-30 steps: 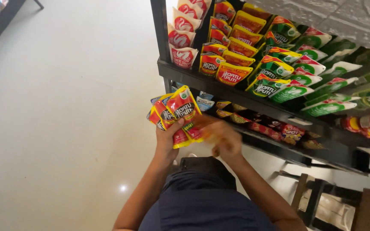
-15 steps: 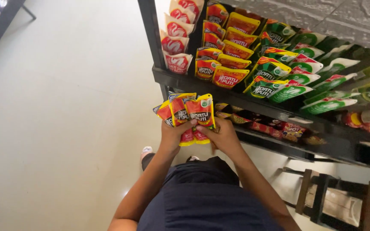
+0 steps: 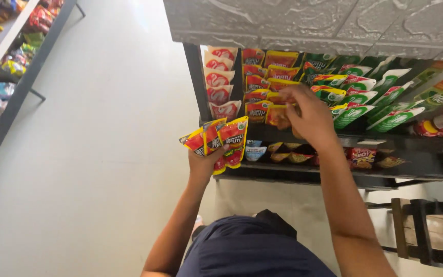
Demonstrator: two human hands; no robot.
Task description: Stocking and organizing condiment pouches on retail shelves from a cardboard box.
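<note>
Red-and-yellow snack packets [image 3: 216,141] are fanned out in the left hand [image 3: 206,161], which is closed around their lower ends and holds them just in front of the dark metal shelf rack [image 3: 196,87]. Half a second ago both hands were together on this bunch, below the shelf edge. Now the right hand [image 3: 306,115] has left it and gone up to the rack, its fingers pinched narrow on one orange packet [image 3: 275,114] at the front of the row of red and yellow packets [image 3: 257,84]. Whether that packet already rests in the row or is only held against it cannot be told, since the hand covers most of it.

The change reads as one packet taken from the bunch and brought to the matching column on the shelf, so the work looks like shelf stocking in mid-course: several packets remain in the left hand.

White-and-red packets [image 3: 221,82] stand in the column to the left, green packets [image 3: 365,100] fill the rows to the right, and smaller packets [image 3: 283,151] lie on the lower shelf. Another rack of snacks [image 3: 6,56] runs along the far left, across the pale floor [image 3: 93,154].
</note>
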